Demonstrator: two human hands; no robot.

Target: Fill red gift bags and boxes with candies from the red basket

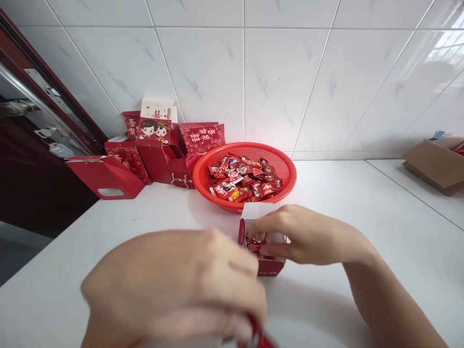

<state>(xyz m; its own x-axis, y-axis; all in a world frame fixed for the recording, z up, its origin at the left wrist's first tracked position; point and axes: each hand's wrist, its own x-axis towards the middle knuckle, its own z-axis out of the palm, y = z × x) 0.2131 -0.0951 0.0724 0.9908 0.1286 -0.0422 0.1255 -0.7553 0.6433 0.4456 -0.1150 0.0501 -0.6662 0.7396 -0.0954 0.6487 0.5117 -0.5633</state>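
Observation:
A small red box (271, 268) with a white inside stands with its top open in front of the basket. Red wrapped candies (255, 244) lie in it. My right hand (304, 237) reaches into this box from the right, thumb and fingers apart over the candies; no candy is plainly gripped. Closer to me, my left hand (188, 285) is closed and smeared by motion. A red thing (264, 340) sticks out from its fingertips, too blurred and cut off by the lower edge to name.
A red plastic basket (290, 169) full of wrapped candies (246, 179) stands behind the box. Several red gift boxes (159, 154) crowd the left back, near the dark door (29, 145). A cardboard box (435, 166) lies at the far right, against the tiled wall (282, 87).

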